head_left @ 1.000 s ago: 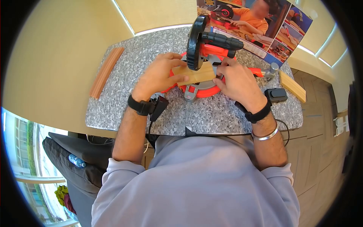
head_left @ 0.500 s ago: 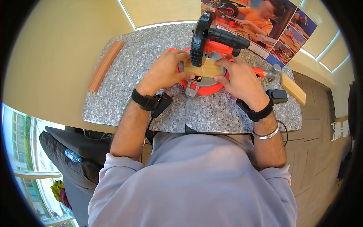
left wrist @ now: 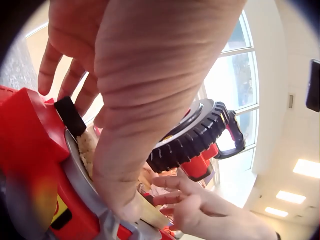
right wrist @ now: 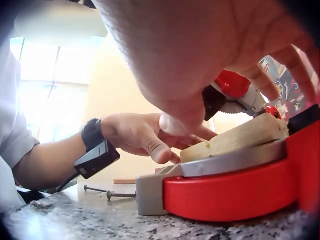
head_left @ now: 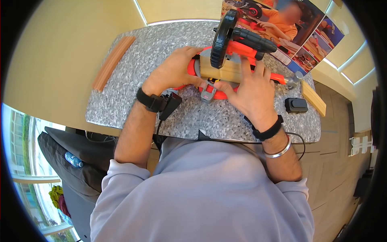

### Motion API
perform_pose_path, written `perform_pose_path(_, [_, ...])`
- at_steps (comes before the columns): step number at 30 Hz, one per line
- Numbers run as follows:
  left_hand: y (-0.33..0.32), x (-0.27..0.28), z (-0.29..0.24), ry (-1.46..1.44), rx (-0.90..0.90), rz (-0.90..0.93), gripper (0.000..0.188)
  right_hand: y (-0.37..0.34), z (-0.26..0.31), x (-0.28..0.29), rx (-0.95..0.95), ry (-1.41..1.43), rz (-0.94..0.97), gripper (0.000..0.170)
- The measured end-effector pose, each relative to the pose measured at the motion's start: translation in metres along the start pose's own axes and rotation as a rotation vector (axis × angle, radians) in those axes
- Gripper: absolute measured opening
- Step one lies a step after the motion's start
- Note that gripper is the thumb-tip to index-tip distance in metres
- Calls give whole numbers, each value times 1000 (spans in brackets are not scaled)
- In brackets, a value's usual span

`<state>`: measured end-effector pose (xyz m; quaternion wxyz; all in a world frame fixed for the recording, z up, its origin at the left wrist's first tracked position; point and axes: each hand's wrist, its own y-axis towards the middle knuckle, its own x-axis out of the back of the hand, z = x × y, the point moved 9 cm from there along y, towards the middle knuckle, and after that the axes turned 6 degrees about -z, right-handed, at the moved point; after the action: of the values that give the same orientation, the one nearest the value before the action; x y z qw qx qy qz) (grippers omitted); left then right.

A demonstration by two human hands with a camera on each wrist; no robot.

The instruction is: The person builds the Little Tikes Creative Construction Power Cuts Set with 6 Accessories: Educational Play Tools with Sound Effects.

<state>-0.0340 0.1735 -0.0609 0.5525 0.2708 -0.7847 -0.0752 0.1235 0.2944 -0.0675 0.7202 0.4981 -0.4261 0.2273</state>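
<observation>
On the speckled table stands a red, grey and black toy miter saw [head_left: 223, 38], its ridged black wheel raised. A light wooden board [head_left: 221, 74] lies across its round base [right wrist: 230, 192], under the wheel. My left hand [head_left: 173, 70] holds the board's left part, thumb at the near edge and fingers along the far side. Spread over the right part, my right hand [head_left: 256, 90] has its thumb reaching left along the near edge and its fingers fairly straight. Grey metal parts the base in front, near both thumbs.
A hammer [head_left: 297, 79] with a red handle lies right of the saw, by another light board [head_left: 313, 98] and a small black case [head_left: 296, 105]. A reddish board [head_left: 114, 62] lies far left. Screws [right wrist: 120, 195] lie beside the base. A printed box [head_left: 278, 30] stands behind.
The board has moved onto the base under the wheel and lies straighter. My right hand has shifted left and its fingers have spread. The whole table view has drifted slightly.
</observation>
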Motion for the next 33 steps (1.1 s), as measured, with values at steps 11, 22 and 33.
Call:
perform_pose_path(11, [2,-8,13,-54,61,-38,73,-7,9,-12,-51,-19,-26,115])
perform_pose_path(22, [-1,-9,7,36,98,45,79,-4,4,-15,-25,58,-61,123])
perform_pose_path(33, [0,-11,8,26,71,45,81,2,-3,-17,67,131,-41,116])
